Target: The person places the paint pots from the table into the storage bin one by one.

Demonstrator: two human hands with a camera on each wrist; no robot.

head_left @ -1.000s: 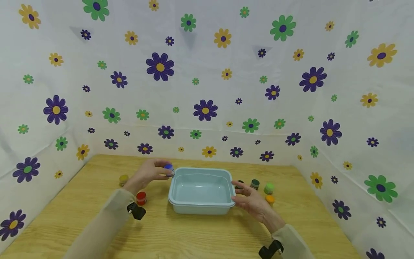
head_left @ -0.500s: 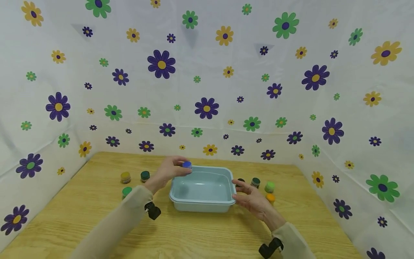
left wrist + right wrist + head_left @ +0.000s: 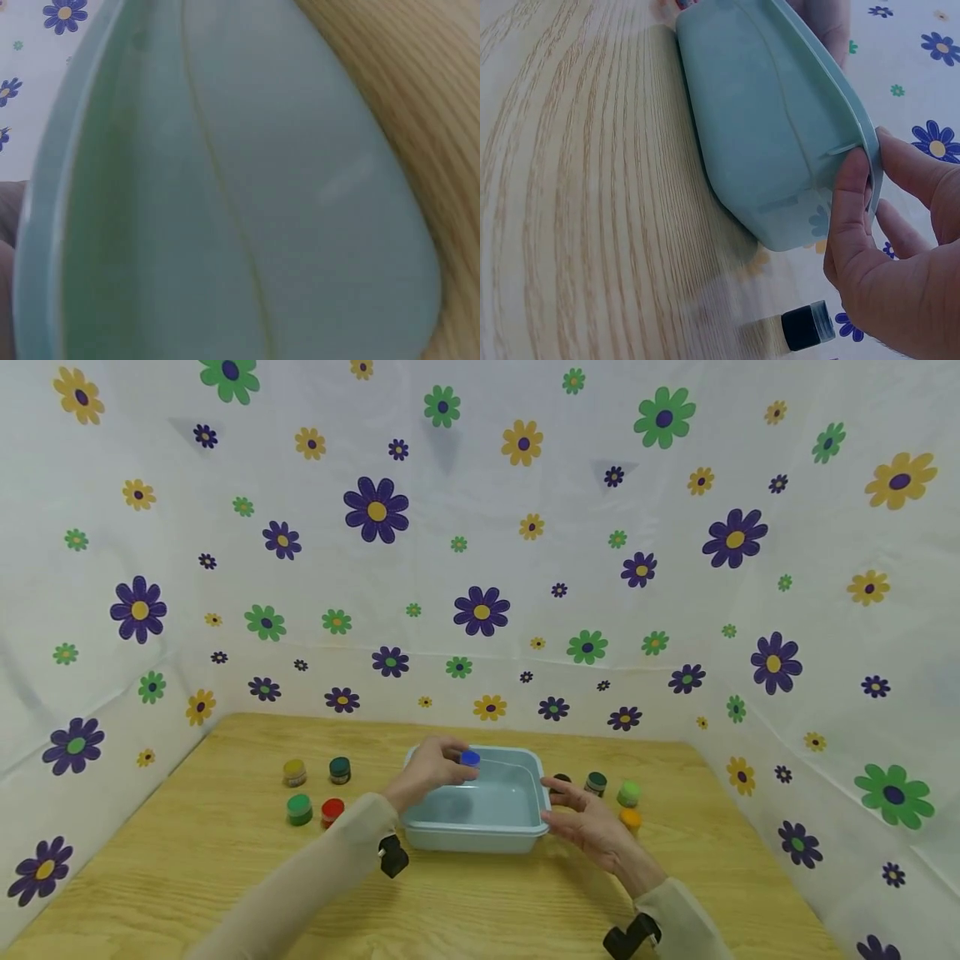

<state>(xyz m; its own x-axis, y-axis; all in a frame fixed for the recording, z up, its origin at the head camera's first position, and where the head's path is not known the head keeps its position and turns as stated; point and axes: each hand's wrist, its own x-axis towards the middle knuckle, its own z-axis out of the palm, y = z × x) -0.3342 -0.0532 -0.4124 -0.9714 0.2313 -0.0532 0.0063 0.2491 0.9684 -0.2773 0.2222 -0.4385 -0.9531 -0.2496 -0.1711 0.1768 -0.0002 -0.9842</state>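
A pale blue plastic basin [image 3: 472, 839] stands in the middle of the table. Over its left part, my left hand [image 3: 431, 771] pinches a small jar with a blue lid [image 3: 470, 759]. The jar's lower part is partly hidden by the fingers. My right hand [image 3: 592, 832] holds the basin's right rim, thumb and fingers on either side of it, as the right wrist view shows with the hand [image 3: 900, 247] at the basin's edge [image 3: 866, 139]. In the left wrist view the basin wall [image 3: 300, 187] fills most of the picture; just a sliver of hand shows.
Left of the basin stand jars with yellow [image 3: 295, 772], dark green [image 3: 340, 769], green [image 3: 299, 809] and red [image 3: 332, 812] lids. Right of it are black [image 3: 560, 782], dark green [image 3: 596, 783], light green [image 3: 629, 792] and orange [image 3: 631, 819] ones. A flowered cloth [image 3: 480, 527] hangs behind.
My left hand has carried the blue-lidded jar rightward from beside the basin's left rim to over its inside. The jars at left have come into sight. My right hand stays on the rim.
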